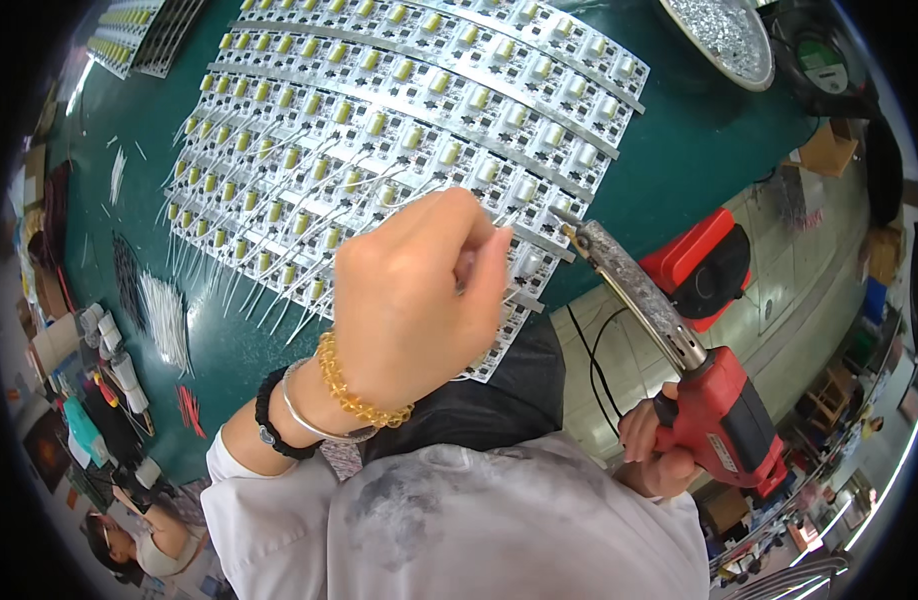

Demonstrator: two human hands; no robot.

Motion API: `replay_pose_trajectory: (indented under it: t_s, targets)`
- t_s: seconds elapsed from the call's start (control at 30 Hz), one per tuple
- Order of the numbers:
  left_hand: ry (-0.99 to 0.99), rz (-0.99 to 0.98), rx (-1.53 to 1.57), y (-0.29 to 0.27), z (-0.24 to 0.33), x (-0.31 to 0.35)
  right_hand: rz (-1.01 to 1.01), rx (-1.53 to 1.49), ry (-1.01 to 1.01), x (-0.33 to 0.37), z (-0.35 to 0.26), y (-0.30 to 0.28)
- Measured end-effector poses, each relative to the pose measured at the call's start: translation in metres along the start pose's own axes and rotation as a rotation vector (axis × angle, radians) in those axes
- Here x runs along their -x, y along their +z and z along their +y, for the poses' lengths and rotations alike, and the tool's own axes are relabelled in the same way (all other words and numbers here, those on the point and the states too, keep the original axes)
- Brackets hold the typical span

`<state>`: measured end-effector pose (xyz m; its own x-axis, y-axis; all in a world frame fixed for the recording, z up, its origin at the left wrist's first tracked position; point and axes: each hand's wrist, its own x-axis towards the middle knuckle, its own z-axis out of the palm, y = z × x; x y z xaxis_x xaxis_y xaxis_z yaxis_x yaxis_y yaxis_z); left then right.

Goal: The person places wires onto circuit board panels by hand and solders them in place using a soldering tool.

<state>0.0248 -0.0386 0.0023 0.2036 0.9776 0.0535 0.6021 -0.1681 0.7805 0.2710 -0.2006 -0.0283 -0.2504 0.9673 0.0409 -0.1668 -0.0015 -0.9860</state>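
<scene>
My left hand point(419, 280) is closed in a pinch over the lower part of a large panel of circuit boards point(324, 75). Its fingertips are mostly hidden behind the hand, so I cannot make out what they hold. Small yellow parts stand in rows on the white boards, and thin white wires point(264, 240) stick out from the lower left rows. Wrapped round the grip of a red and black soldering gun point(724, 420) is my right hand point(654, 440). The gun's tip points up and left, close to the panel's right edge, near my left fingertips.
Loose white wires point(164, 325), dark wires point(129, 280) and red wires point(189, 410) lie on the green table point(224, 350). A bowl of silvery bits point(724, 35) stands at the far right. A red and black device point(701, 270) sits beyond the table's edge. Another person point(154, 540) is at lower left.
</scene>
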Motion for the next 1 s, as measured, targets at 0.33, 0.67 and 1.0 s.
replay_pose_trajectory:
  t_s: [0.33, 0.67, 1.0]
  targets:
    - [0.158, -0.032, -0.083, 0.009, 0.002, 0.002, 0.153, 0.057, 0.100, 0.012, -0.013, 0.011]
    - [0.078, -0.026, -0.027, 0.008, 0.004, 0.001, 0.095, 0.093, 0.102, 0.024, -0.005, 0.003]
    - [0.029, -0.024, -0.010, 0.010, 0.003, 0.001, 0.405, 0.057, 0.223, 0.018, -0.018, 0.027]
